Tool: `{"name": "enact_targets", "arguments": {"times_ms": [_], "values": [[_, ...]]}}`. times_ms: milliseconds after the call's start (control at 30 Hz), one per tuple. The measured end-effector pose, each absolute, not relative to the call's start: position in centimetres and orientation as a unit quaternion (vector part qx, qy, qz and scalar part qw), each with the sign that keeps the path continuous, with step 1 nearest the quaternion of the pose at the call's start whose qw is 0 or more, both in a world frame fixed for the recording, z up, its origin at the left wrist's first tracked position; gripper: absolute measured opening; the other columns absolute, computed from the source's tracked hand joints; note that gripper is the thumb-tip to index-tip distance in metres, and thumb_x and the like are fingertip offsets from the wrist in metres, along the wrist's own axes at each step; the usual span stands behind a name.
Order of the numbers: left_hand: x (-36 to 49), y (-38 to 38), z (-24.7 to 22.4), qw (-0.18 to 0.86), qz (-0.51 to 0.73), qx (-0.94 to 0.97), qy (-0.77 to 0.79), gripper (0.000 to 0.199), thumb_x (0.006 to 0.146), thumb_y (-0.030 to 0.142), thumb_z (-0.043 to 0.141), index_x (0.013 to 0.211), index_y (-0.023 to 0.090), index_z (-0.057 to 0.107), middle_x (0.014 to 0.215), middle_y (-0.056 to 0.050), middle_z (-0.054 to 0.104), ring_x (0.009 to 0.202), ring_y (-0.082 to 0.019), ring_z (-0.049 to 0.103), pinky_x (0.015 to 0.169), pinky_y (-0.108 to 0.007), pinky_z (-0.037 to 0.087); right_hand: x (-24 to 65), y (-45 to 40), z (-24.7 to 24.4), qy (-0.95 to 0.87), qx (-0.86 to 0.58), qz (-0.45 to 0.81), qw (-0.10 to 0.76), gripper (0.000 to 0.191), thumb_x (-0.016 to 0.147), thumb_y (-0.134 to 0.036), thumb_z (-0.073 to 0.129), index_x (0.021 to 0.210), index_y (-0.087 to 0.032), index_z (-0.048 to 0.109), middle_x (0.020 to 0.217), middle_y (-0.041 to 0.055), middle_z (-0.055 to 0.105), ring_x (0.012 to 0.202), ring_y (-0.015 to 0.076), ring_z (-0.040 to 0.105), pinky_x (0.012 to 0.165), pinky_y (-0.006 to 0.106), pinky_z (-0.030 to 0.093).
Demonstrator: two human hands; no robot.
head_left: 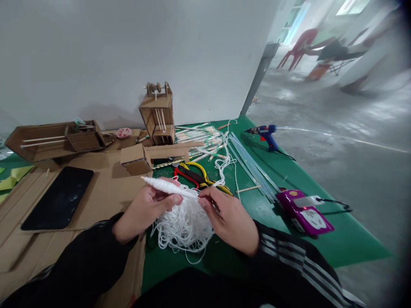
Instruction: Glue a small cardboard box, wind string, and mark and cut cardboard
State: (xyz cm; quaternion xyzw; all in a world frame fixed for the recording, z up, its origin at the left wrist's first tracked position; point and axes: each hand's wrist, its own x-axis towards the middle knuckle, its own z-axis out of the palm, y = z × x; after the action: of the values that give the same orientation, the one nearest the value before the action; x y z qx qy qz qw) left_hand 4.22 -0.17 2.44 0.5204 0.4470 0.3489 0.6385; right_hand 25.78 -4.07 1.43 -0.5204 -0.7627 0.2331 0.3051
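A spindle wound with white string (168, 186), thick in the middle and tapered, lies almost level above the table. My left hand (157, 205) is closed round its left half, thumb in front, with the bare tip sticking out to the left. At the right end my right hand (226, 214) pinches the tapered tip between thumb and fingers. Directly below and between both hands sits a tangled heap of white string (184, 229) on the green table (231, 269). Yellow-handled pliers (208, 179) and a red-handled tool (186, 176) lie just behind the hands.
Cardboard models (157, 111) stand by the wall, with loose sticks (202, 137) beside them. Clear glue sticks (252, 164), a blue glue gun (265, 132) and a purple power socket (303, 211) lie right. A black tablet (59, 196) rests on cardboard (105, 175) at left.
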Motion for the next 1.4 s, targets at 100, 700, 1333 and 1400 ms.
{"name": "enact_targets", "arguments": {"times_ms": [100, 700, 1333, 1400], "values": [[4.18, -0.22, 2.53, 0.633, 0.344, 0.527, 0.451, 0.035, 0.073, 0.033, 0.079, 0.101, 0.018, 0.064, 0.073, 0.003, 0.069, 0.062, -0.009, 0.058, 0.057, -0.018, 0.047, 25.70, -4.12, 1.26, -0.758, -0.522, 0.239, 0.310, 0.010, 0.094, -0.029, 0.050, 0.098, -0.020, 0.049, 0.082, 0.0020, 0.062, 0.072, 0.0175, 0.059, 0.064, 0.028, 0.041], [4.12, -0.57, 2.78, 0.616, 0.342, 0.542, 0.457, 0.034, 0.073, 0.035, 0.079, 0.099, 0.019, 0.065, 0.077, 0.002, 0.069, 0.066, -0.010, 0.058, 0.060, -0.019, 0.047, 25.67, -4.09, 1.13, -0.779, -0.514, 0.196, 0.301, 0.013, 0.097, -0.029, 0.043, 0.096, -0.019, 0.052, 0.082, 0.0036, 0.063, 0.070, 0.0177, 0.059, 0.064, 0.028, 0.041], [4.24, -0.52, 2.84, 0.601, 0.322, 0.567, 0.462, 0.033, 0.075, 0.037, 0.076, 0.101, 0.019, 0.065, 0.079, 0.000, 0.068, 0.066, -0.012, 0.059, 0.060, -0.021, 0.047, 25.58, -4.12, 1.55, -0.787, -0.511, 0.188, 0.290, 0.018, 0.098, -0.024, 0.040, 0.095, -0.019, 0.056, 0.083, 0.0038, 0.066, 0.069, 0.0169, 0.059, 0.063, 0.029, 0.040], [4.32, -0.56, 2.84, 0.596, 0.322, 0.573, 0.461, 0.030, 0.076, 0.035, 0.076, 0.100, 0.019, 0.066, 0.082, 0.000, 0.069, 0.068, -0.012, 0.060, 0.060, -0.021, 0.048, 25.24, -4.20, 1.99, -0.777, -0.510, 0.214, 0.301, 0.019, 0.096, -0.027, 0.045, 0.110, -0.017, 0.054, 0.095, 0.0061, 0.066, 0.075, 0.0175, 0.060, 0.066, 0.029, 0.043]]}}
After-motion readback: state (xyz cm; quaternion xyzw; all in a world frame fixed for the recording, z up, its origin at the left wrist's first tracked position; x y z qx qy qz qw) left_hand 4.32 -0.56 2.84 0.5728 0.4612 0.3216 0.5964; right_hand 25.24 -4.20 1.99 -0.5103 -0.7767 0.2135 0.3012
